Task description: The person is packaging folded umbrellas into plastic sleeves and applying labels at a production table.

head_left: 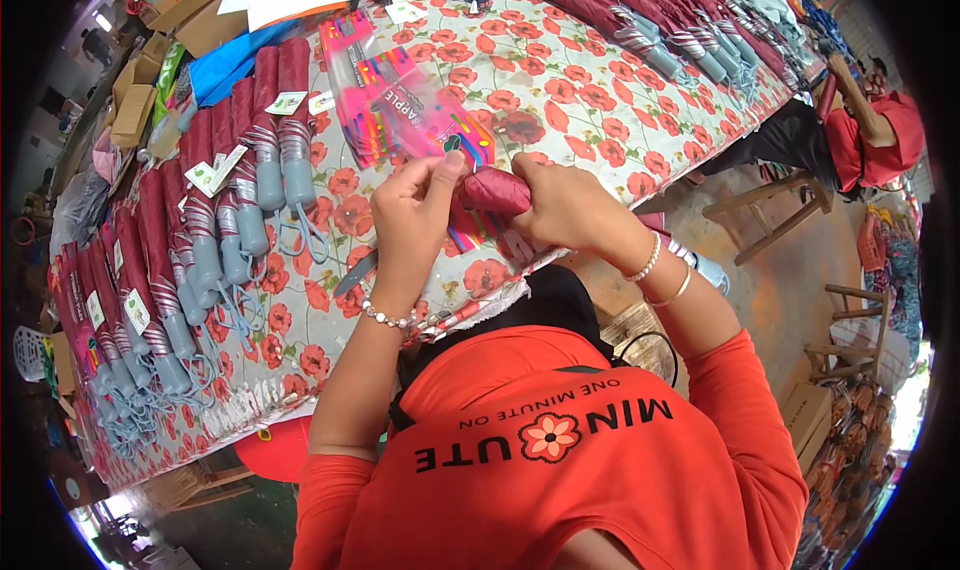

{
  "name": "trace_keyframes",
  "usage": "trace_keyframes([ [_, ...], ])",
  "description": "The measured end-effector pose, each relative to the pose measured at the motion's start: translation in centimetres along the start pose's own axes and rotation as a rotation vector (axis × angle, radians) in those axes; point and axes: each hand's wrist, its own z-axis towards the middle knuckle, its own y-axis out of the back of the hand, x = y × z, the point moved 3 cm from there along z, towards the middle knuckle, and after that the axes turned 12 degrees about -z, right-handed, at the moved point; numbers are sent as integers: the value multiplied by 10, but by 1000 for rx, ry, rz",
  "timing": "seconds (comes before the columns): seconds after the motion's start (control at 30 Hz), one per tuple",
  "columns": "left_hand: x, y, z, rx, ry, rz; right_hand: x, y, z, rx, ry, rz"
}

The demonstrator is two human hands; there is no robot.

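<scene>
Right hand [568, 204] grips 1 maroon umbrella [497, 192] above pink sleeves [430, 120], axis roughly crosswise, visible end pointing toward left hand [413, 202], whose thumb and finger pinch together, on what can't tell.

A furled maroon umbrella [497, 192] is gripped by the right hand [572, 206] — the left hand [410, 202] is held just beside it, near pink plastic sleeves [420, 112] — while grey-handled umbrellas [205, 260] are laid on the flowered tablecloth [570, 95].
</scene>
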Motion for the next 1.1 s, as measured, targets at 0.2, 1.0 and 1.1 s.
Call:
trace_keyframes([
  [0.2, 18, 6, 4, -258, 120, -185, 4, 8, -1, -75, -5, 18],
  [1.0, 24, -13, -6, 87, 301, -729, 12, 39, 20, 62, 149, 332],
  [1.1, 18, -14, -4, 7, 271, -796, 23, 40, 24, -86, 61, 0],
])
